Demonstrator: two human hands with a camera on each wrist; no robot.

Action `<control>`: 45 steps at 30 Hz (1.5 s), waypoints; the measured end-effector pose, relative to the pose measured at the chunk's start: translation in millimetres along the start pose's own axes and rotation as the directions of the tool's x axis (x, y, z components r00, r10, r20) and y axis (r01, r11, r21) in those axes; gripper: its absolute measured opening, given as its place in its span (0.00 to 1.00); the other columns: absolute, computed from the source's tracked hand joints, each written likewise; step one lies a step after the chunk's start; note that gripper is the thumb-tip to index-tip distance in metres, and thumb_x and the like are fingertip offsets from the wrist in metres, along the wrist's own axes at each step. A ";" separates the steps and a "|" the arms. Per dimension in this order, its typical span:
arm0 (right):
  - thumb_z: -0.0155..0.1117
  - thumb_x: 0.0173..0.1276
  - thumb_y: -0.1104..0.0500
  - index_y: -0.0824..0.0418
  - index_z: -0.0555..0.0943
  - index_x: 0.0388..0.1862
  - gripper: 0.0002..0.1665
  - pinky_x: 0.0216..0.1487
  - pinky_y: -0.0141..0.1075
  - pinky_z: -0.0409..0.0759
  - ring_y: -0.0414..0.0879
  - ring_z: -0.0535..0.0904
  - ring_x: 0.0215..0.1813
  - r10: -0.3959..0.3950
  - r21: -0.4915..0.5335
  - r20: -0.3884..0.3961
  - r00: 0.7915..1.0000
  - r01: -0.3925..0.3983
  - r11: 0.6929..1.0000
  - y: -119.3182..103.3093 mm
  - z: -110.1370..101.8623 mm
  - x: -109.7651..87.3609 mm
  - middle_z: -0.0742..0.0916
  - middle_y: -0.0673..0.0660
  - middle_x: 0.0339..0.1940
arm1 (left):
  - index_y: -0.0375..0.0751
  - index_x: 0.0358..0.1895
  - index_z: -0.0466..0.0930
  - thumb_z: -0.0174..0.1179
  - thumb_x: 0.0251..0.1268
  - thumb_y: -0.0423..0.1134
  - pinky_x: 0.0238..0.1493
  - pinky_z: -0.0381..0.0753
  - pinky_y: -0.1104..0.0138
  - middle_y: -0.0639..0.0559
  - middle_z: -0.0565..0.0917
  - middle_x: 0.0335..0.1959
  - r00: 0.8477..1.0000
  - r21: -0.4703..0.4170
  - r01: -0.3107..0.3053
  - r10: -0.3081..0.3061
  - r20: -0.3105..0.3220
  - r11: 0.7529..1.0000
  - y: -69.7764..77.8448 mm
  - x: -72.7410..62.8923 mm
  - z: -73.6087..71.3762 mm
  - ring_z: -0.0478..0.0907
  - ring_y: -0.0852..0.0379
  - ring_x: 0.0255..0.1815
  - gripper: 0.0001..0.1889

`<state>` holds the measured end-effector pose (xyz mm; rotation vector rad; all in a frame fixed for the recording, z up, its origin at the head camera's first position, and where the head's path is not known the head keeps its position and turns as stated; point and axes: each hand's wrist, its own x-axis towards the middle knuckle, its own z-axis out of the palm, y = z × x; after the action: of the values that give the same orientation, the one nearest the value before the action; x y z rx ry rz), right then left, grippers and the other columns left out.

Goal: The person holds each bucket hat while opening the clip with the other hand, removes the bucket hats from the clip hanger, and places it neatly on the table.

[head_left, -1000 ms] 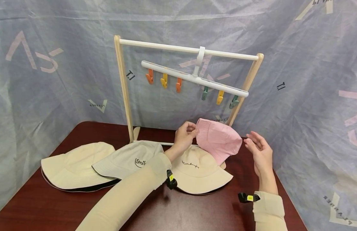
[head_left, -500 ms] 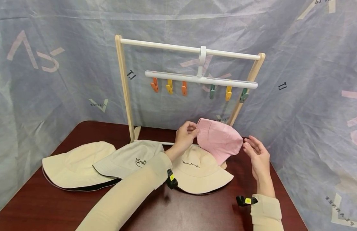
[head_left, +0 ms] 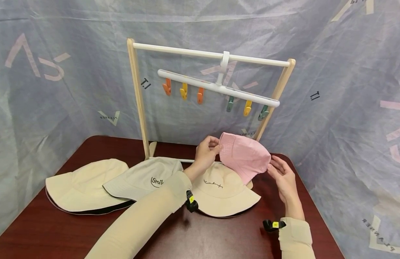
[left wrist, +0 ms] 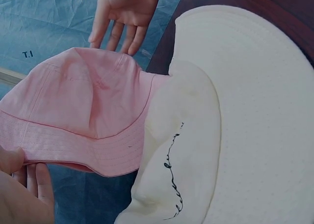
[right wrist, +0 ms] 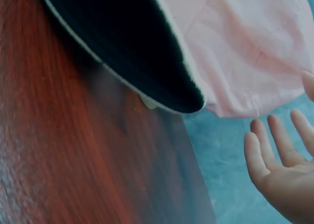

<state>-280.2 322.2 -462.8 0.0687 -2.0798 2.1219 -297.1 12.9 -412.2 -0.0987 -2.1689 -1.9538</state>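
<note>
A pink bucket hat is held up behind the cream bucket hat with black script. My left hand pinches the pink hat's brim between thumb and fingers; the left wrist view shows this grip at the brim edge. On the other side, my right hand has its fingers spread, the fingertips right at the pink hat's crown. In the right wrist view the relaxed fingers lie just beside the pink cloth, and the script hat's dark inside shows.
A grey "Smile" hat and a cream hat overlap on the left of the dark red table. Behind stands a wood-and-white rack. From it hangs a white clip hanger with several coloured clips.
My right hand has moved left, up to the pink hat's crown. The hanger has swung on its hook and back. My left hand keeps its hold on the brim.
</note>
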 end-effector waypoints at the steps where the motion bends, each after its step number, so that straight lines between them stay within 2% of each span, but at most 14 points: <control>1: 0.70 0.76 0.62 0.65 0.69 0.79 0.36 0.55 0.26 0.84 0.35 0.84 0.55 0.011 -0.024 0.015 1.000 -0.010 1.000 0.9 -0.4 -0.4 0.84 0.46 0.59 | 0.44 0.48 0.83 0.68 0.75 0.37 0.48 0.88 0.65 0.50 0.87 0.44 1.000 0.000 0.001 -0.001 -0.001 1.000 0.0 -0.1 0.0 0.88 0.55 0.46 0.05; 7: 0.70 0.77 0.57 0.64 0.65 0.81 0.40 0.54 0.22 0.80 0.29 0.81 0.56 0.074 -0.214 0.090 0.993 -0.053 0.975 5.1 -2.4 -2.0 0.78 0.55 0.67 | 0.45 0.48 0.83 0.68 0.75 0.37 0.48 0.88 0.65 0.50 0.87 0.45 1.000 0.008 0.005 -0.005 0.000 1.000 -1.0 0.7 0.1 0.88 0.55 0.46 0.05; 11: 0.70 0.78 0.54 0.65 0.64 0.81 0.41 0.55 0.22 0.79 0.28 0.80 0.55 0.104 -0.274 0.124 0.987 -0.066 0.959 8.5 -2.1 -0.5 0.74 0.65 0.74 | 0.45 0.48 0.83 0.68 0.75 0.37 0.48 0.88 0.65 0.50 0.88 0.44 1.000 0.003 0.003 -0.003 -0.005 1.000 -1.0 0.5 -0.2 0.88 0.55 0.46 0.05; 14: 0.69 0.79 0.57 0.68 0.63 0.80 0.40 0.55 0.24 0.81 0.29 0.80 0.54 0.128 -0.271 0.137 0.982 -0.087 0.959 10.7 -0.9 0.3 0.73 0.69 0.75 | 0.45 0.48 0.83 0.68 0.75 0.36 0.47 0.89 0.65 0.49 0.88 0.44 1.000 -0.004 0.004 -0.004 -0.007 1.000 -1.2 0.4 -0.4 0.88 0.55 0.46 0.05; 17: 0.68 0.79 0.59 0.70 0.63 0.79 0.38 0.56 0.28 0.83 0.30 0.82 0.53 0.157 -0.250 0.134 0.978 -0.120 0.961 13.1 1.2 0.6 0.75 0.69 0.71 | 0.44 0.48 0.83 0.68 0.75 0.36 0.48 0.89 0.65 0.49 0.88 0.44 1.000 -0.014 0.007 -0.007 -0.007 1.000 -1.5 0.3 -0.4 0.88 0.55 0.46 0.05; 22: 0.67 0.78 0.66 0.74 0.63 0.75 0.35 0.59 0.37 0.86 0.36 0.87 0.49 0.193 -0.157 0.107 0.975 -0.175 0.972 19.1 5.3 1.7 0.82 0.60 0.56 | 0.44 0.48 0.83 0.68 0.75 0.36 0.48 0.89 0.65 0.49 0.88 0.44 1.000 -0.018 0.006 -0.007 -0.008 1.000 -2.4 0.8 0.3 0.88 0.55 0.46 0.05; 26: 0.65 0.78 0.68 0.76 0.62 0.74 0.33 0.59 0.38 0.86 0.39 0.88 0.48 0.206 -0.108 0.100 0.973 -0.195 0.975 22.5 7.4 2.9 0.84 0.55 0.49 | 0.43 0.48 0.83 0.68 0.74 0.35 0.48 0.89 0.65 0.48 0.88 0.44 1.000 -0.023 0.000 0.000 -0.010 1.000 -2.5 0.8 1.2 0.89 0.54 0.46 0.06; 35: 0.60 0.81 0.68 0.75 0.63 0.70 0.26 0.61 0.39 0.85 0.40 0.88 0.48 0.254 -0.065 0.089 0.963 -0.249 0.966 25.9 11.4 3.9 0.85 0.55 0.45 | 0.42 0.48 0.83 0.68 0.74 0.34 0.47 0.89 0.65 0.47 0.88 0.44 1.000 -0.029 -0.007 0.006 -0.015 1.000 -3.8 1.4 2.0 0.89 0.54 0.46 0.06; 45: 0.63 0.80 0.66 0.73 0.68 0.60 0.19 0.61 0.40 0.86 0.41 0.89 0.46 0.237 -0.036 0.050 0.970 -0.236 0.971 23.3 11.9 3.4 0.88 0.51 0.39 | 0.41 0.48 0.83 0.69 0.74 0.34 0.47 0.89 0.64 0.45 0.88 0.45 1.000 -0.032 -0.010 0.009 -0.028 0.999 -3.1 0.9 2.9 0.88 0.51 0.48 0.06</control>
<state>-288.1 310.3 -485.0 -0.1348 -2.2509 2.2423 -298.9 15.3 -415.3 -0.0867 -2.1167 -1.9735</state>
